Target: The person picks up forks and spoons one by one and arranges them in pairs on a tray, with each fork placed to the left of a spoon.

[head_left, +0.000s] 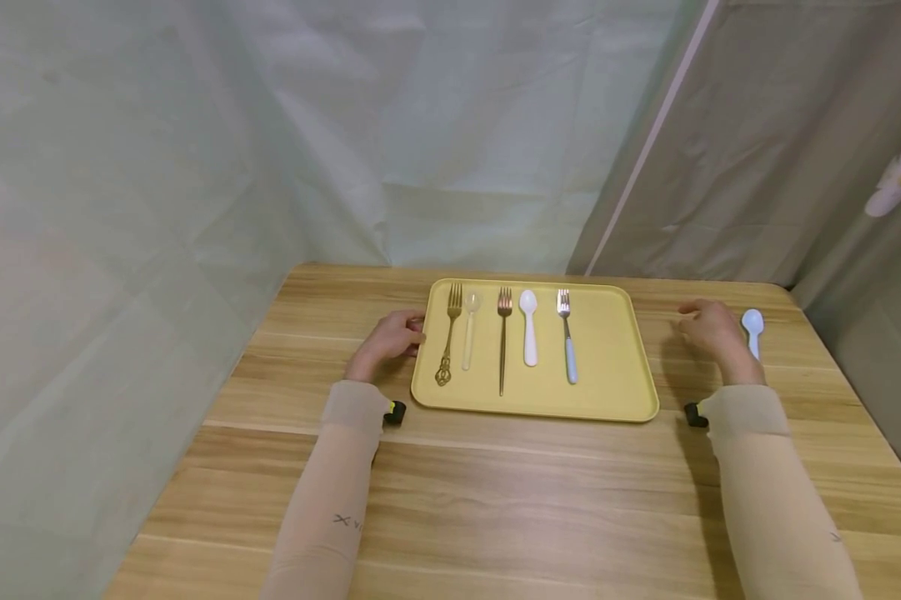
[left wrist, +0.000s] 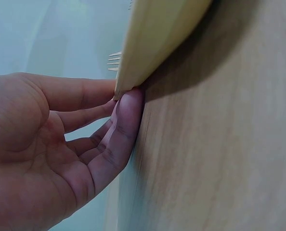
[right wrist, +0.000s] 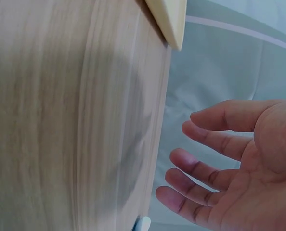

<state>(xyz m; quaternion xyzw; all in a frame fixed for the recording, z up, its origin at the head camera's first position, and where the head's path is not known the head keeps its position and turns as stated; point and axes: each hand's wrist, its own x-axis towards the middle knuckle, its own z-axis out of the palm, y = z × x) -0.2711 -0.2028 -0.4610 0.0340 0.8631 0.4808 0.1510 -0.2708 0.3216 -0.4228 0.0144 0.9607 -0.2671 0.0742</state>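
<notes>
A yellow tray (head_left: 615, 358) lies on the wooden table, with a row of cutlery on it. From left to right are an ornate gold fork (head_left: 448, 333), a clear spoon (head_left: 468, 333), a copper-coloured fork (head_left: 503, 333), a white spoon (head_left: 528, 329) and a blue-handled fork (head_left: 568, 342). My left hand (head_left: 392, 340) pinches the tray's left edge, thumb at the rim and a fingertip low against its side, as the left wrist view shows. Holding nothing, my right hand (head_left: 713, 333) hovers with loosely bent fingers between the tray and a light blue spoon (head_left: 753, 325).
The wooden table (head_left: 510, 500) ends at a pale hanging curtain (head_left: 488, 167) behind the tray. Grey cloth (head_left: 720, 150) hangs at the back right. The light blue spoon lies directly on the table, partly hidden by the right wrist in the head view.
</notes>
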